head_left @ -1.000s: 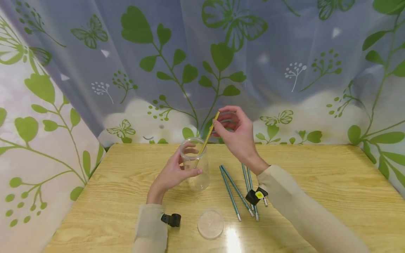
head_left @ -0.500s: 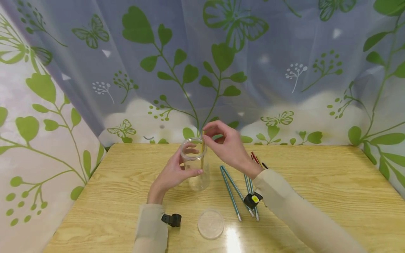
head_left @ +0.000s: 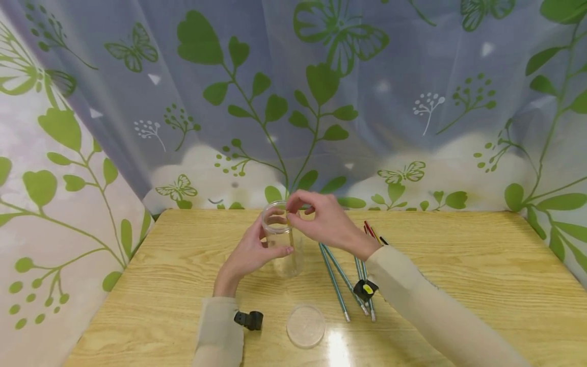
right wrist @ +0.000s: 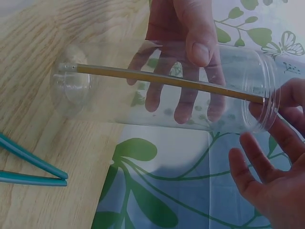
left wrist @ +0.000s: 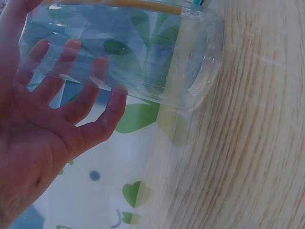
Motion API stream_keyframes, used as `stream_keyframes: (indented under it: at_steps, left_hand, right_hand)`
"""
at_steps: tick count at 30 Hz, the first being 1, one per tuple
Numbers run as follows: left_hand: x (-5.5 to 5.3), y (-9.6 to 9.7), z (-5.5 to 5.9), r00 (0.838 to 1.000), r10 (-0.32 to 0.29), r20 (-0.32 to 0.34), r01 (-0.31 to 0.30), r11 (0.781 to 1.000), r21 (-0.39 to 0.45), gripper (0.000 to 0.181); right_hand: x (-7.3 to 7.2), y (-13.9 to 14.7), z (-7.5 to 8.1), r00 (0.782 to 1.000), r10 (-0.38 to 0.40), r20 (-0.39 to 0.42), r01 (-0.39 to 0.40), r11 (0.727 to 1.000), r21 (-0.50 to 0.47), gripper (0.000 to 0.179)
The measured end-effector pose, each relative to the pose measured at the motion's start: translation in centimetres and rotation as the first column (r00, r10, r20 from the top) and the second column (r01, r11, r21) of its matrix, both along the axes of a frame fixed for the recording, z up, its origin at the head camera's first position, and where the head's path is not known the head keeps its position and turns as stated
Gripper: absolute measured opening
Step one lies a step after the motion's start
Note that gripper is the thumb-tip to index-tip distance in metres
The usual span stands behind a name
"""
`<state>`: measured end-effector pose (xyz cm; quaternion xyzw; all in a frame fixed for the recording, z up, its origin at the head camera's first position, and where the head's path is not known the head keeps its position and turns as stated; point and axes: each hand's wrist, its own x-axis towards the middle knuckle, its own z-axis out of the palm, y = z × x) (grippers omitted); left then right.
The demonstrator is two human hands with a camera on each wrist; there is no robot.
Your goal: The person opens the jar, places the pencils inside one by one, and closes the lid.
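A clear plastic jar (head_left: 288, 267) stands upright on the wooden table. My left hand (head_left: 247, 252) grips its side, thumb in front and fingers around the back. Inside the jar is a yellow pencil (right wrist: 167, 81), its pale-tipped end down at the base. At the rim, my right hand (head_left: 327, 221) pinches the pencil's upper end between thumb and fingers. In the right wrist view the other right-hand fingers spread beside the jar mouth.
Several teal pencils (head_left: 335, 285) lie right of the jar, partly under the right forearm. Behind that wrist are red pencils (head_left: 367, 227) and others. A round clear lid (head_left: 305, 326) lies in front. A patterned curtain (head_left: 293, 102) hangs behind the table.
My right hand has moved down and left to the jar's rim, lowering the yellow pencil, which has gone from slanted to nearly upright inside. The left hand and jar have stayed put.
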<state>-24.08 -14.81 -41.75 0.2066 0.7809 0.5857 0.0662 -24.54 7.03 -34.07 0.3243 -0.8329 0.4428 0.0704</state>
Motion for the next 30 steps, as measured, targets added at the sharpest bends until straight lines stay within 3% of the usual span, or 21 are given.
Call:
stream_keyframes:
  at_steps: [7, 16, 30]
  left_hand:
    - [0.1, 0.0, 0.0, 1.0, 0.003, 0.005, -0.003, 1.0, -0.005, 0.08]
    - [0.2, 0.0, 0.1, 1.0, 0.015, 0.02, -0.014, 1.0, -0.017, 0.087]
    - [0.1, 0.0, 0.1, 1.0, 0.01, 0.007, -0.01, 1.0, -0.012, 0.091]
  right_hand:
    - [-0.2, -0.1, 0.2, 1.0, 0.014, -0.009, -0.013, 0.998, 0.069, 0.013]
    - [-0.3, 0.0, 0.1, 1.0, 0.021, 0.01, -0.022, 0.997, 0.079, 0.023]
    - [-0.1, 1.2, 0.1, 0.999, 0.029, -0.04, -0.031, 0.999, -0.038, 0.025]
